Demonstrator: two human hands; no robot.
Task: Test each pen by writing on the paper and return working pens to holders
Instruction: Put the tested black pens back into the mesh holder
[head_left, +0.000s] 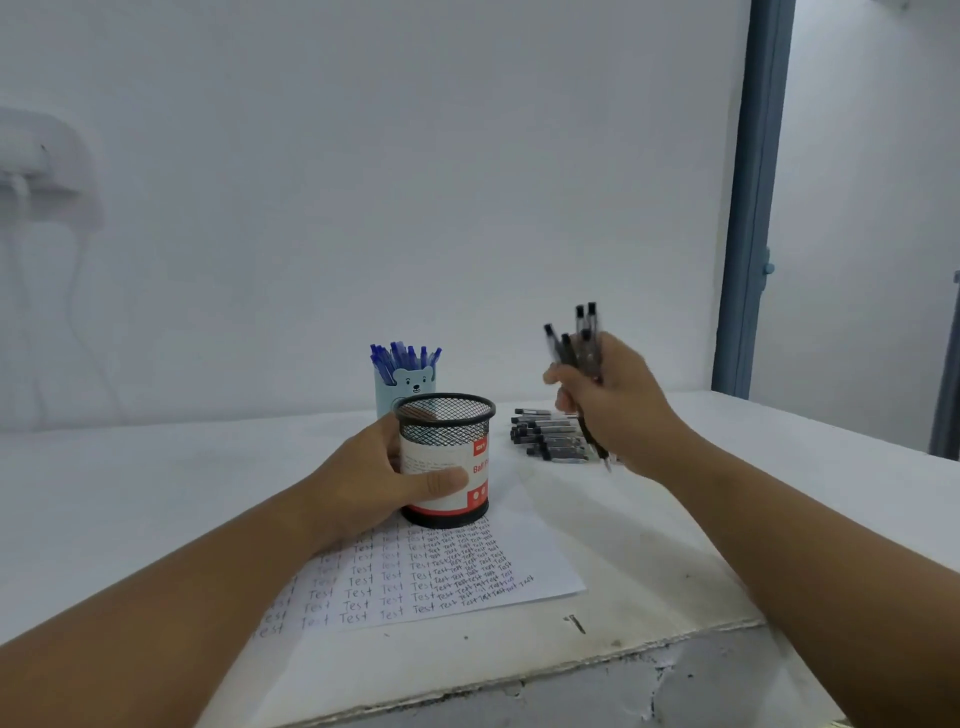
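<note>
White counter (156, 493) fills the lower view, its near edge chipped and rough below the sheet of paper (540, 566), and a plain pale wall rises behind it; a blue-grey door frame (753, 208) stands at the far right end of the counter. On the paper, which is covered with rows of the handwritten word "Test", stands a black mesh holder (447, 457) with a white and red label, upright, its round mouth facing up. The left hand (363, 483) wraps this mesh holder from its left side, its grip clamped on the label with the thumb laid across the front. Just behind the mesh holder, near the wall, stands a pale blue bear holder (410, 384), upright, full of blue pens (402, 358) whose long axes run nearly vertical, fanning slightly at the top. To the right of the mesh holder, off the paper, a heap of black pens (548, 434) lies flat on the counter, their long axes running roughly left to right. Above that heap the right hand (608, 400) is raised off the counter, its grip closed round a bunch of black pens (584, 343); these stand close to vertical, clicker ends up, tips poking out below the hand toward the counter.
</note>
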